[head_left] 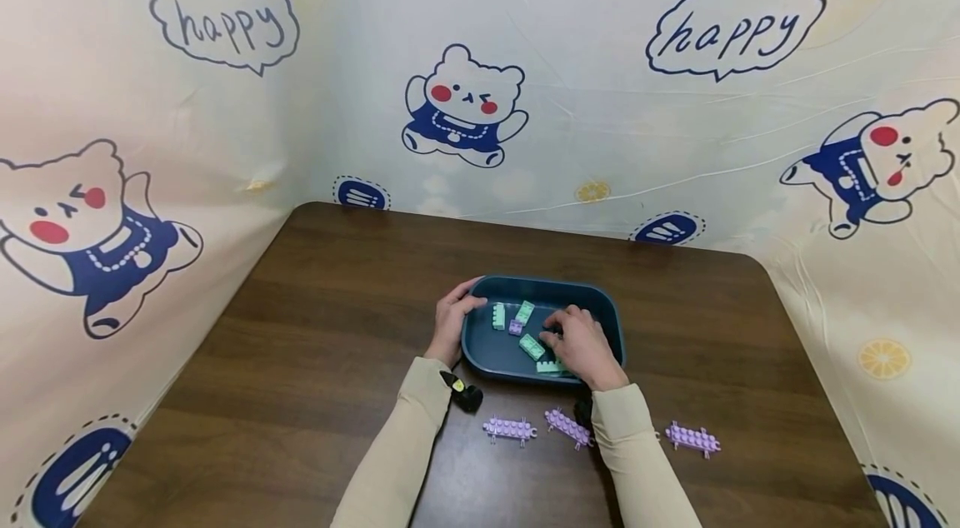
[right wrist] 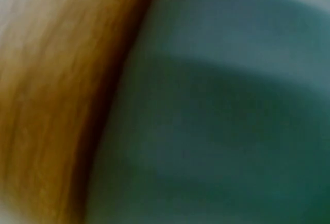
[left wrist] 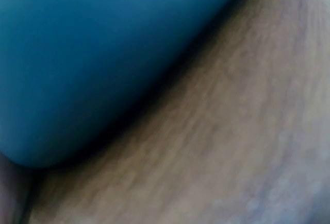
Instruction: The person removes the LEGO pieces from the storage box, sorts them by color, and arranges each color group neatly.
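My left hand [head_left: 450,321] grips the left end of a dark blue tray [head_left: 491,364], thumb over the rim and fingers along the outside wall. Inside the tray lie several mint-green building bricks [head_left: 532,346] and a small purple brick [head_left: 516,327]. My right hand [head_left: 583,342] reaches into the tray's right half with bent fingers, partly covering a green brick [head_left: 550,366] near the front wall. I cannot tell whether its fingertips hold anything. Both wrist views are blurred: the left shows the tray's outer wall [left wrist: 103,54], the right mostly its wall [right wrist: 206,131] too.
Along the near side of the brown table [head_left: 300,395] lie three purple studded pieces with small side pegs: a left one [head_left: 510,429], a middle one [head_left: 567,428] beside the right sleeve, and a right one [head_left: 692,438]. A printed cloth [head_left: 585,12] stands around the table.
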Motion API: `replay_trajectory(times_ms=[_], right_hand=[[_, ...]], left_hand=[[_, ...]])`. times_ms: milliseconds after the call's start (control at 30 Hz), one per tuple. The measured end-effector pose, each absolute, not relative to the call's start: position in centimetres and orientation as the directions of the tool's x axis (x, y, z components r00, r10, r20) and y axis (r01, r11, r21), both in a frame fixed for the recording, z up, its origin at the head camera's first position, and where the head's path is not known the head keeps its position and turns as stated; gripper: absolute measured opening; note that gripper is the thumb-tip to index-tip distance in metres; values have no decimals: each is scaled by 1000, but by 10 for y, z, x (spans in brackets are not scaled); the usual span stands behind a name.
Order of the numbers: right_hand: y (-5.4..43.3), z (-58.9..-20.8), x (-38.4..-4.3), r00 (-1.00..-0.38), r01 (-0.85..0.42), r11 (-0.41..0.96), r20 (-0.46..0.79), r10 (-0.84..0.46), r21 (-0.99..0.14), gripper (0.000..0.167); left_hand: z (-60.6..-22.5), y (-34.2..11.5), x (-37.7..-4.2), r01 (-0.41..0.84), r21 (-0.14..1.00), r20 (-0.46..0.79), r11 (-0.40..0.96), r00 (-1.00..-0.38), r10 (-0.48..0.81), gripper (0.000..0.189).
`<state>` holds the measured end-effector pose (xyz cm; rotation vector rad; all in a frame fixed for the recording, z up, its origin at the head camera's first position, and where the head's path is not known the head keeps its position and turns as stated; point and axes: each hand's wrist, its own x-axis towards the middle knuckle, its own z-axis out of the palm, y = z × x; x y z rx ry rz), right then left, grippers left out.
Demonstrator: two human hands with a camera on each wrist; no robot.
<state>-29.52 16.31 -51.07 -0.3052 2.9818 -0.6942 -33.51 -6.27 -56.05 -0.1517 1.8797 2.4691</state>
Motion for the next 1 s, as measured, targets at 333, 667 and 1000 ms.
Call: replay_trajectory(times_ms=[333,667,1000], right_hand=[[168,-506,-294,-992,-120,934,-3,-128,-337,39],[169,-505,-296,-983,-164,848,154,-99,-503,30],[171,-505,-297,-976,-190,794,199,-89,-577,26]], left_hand=[[-562,-62,-336,-82,962,-94,-261,-995,-32,36],[-562,-62,-336,-88,964,-97,-253,-995,-22,36],[-560,-63,-336,-98,956,-106,-275,-994,-15,37]])
